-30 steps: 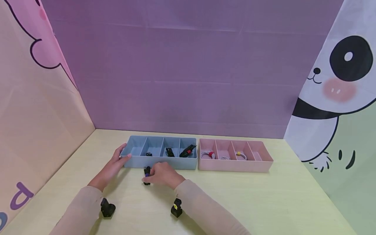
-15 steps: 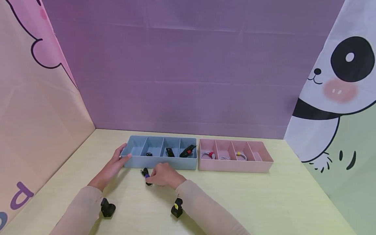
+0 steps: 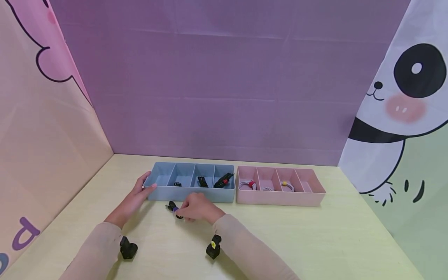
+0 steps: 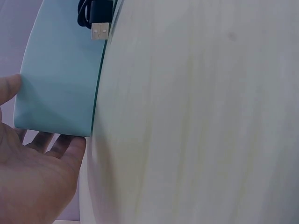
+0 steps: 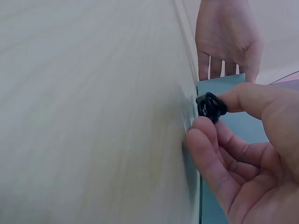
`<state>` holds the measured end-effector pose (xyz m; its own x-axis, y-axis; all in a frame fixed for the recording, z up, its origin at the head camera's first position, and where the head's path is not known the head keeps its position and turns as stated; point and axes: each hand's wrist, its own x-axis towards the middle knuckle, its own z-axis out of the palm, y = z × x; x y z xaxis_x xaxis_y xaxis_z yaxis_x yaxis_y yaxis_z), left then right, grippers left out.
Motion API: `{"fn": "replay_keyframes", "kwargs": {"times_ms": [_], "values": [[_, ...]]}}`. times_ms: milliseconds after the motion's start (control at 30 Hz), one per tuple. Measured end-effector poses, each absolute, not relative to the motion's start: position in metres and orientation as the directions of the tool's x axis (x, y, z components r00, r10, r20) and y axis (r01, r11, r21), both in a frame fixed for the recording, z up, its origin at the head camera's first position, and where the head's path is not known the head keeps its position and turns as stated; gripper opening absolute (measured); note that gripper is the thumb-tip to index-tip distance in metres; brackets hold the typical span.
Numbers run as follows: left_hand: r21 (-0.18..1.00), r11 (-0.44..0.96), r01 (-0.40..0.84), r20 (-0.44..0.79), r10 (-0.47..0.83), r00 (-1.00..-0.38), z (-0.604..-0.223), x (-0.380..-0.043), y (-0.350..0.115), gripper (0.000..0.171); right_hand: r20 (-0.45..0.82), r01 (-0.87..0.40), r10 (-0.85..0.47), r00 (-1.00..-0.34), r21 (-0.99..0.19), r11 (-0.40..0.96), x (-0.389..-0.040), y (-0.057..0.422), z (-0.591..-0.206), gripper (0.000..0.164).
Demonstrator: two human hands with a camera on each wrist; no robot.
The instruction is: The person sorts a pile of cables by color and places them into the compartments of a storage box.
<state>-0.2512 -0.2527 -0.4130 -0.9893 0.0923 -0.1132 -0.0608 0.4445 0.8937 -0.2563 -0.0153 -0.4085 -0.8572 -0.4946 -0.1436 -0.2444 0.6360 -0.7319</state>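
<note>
A bundled black USB cable (image 3: 171, 206) with a purple tie is pinched between the thumb and fingers of my right hand (image 3: 200, 207), just in front of the blue divided box (image 3: 190, 193). Its metal USB plug (image 4: 100, 31) shows in the left wrist view, and in the right wrist view the coil's loops (image 5: 211, 106) face the camera. My left hand (image 3: 134, 196) holds the left end of the blue box, thumb at the front edge and fingers against the end wall. Inside that box, black cables (image 3: 224, 180) lie in three compartments; the leftmost shows none.
Right beside the blue box stands a pink divided box (image 3: 280, 198) with white cables (image 3: 248, 184) in several compartments. Both boxes sit near the back of the pale wooden table (image 3: 315, 241), before a purple backdrop (image 3: 224, 85). Printed side panels stand left and right.
The cable bundle has turned from upright in the head view to slanting, its plug end swinging left. My right hand has shifted slightly right; my left hand stays on the box.
</note>
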Motion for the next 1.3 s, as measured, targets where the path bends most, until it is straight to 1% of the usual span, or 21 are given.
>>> {"fn": "replay_keyframes", "kwargs": {"times_ms": [300,500,733,800,933,1033,1133,1300], "values": [[0.891,0.45,-0.064,-0.117,0.09,-0.989,-0.4133,-0.2533,-0.2527,0.089,-0.092,-0.267,-0.476,-0.874,-0.729,0.631,-0.2638,-0.0132,-0.4114,0.016],[0.89,0.451,-0.06,-0.114,0.093,-0.989,-0.4139,-0.2526,-0.2536,0.088,-0.102,-0.266,-0.494,-0.863,-0.739,0.618,-0.2641,-0.0121,-0.4111,0.012],[0.895,0.445,-0.035,-0.089,0.101,-0.991,-0.415,-0.2516,-0.2545,0.087,-0.097,-0.346,-0.529,-0.843,-0.655,0.672,-0.2629,-0.0131,-0.4117,0.009],[0.895,0.445,-0.038,-0.092,0.099,-0.991,-0.4141,-0.2508,-0.2539,0.087,-0.103,-0.35,-0.533,-0.84,-0.647,0.677,-0.2615,-0.0129,-0.4108,0.008],[0.895,0.444,-0.049,-0.099,0.091,-0.991,-0.413,-0.25,-0.2521,0.088,-0.128,-0.331,-0.536,-0.834,-0.661,0.673,-0.259,-0.011,-0.4088,0.009],[0.892,0.448,-0.053,-0.104,0.089,-0.991,-0.4133,-0.2501,-0.2518,0.088,-0.144,-0.295,-0.537,-0.831,-0.704,0.646,-0.2591,-0.0089,-0.408,0.009],[0.889,0.455,-0.052,-0.104,0.091,-0.99,-0.4135,-0.2512,-0.2525,0.088,-0.133,-0.281,-0.546,-0.827,-0.744,0.606,-0.2612,-0.0074,-0.4083,0.007],[0.886,0.462,-0.048,-0.103,0.095,-0.99,-0.4143,-0.2531,-0.2538,0.088,-0.09,-0.331,-0.578,-0.811,-0.744,0.58,-0.2652,-0.0056,-0.4073,0.007]]}}
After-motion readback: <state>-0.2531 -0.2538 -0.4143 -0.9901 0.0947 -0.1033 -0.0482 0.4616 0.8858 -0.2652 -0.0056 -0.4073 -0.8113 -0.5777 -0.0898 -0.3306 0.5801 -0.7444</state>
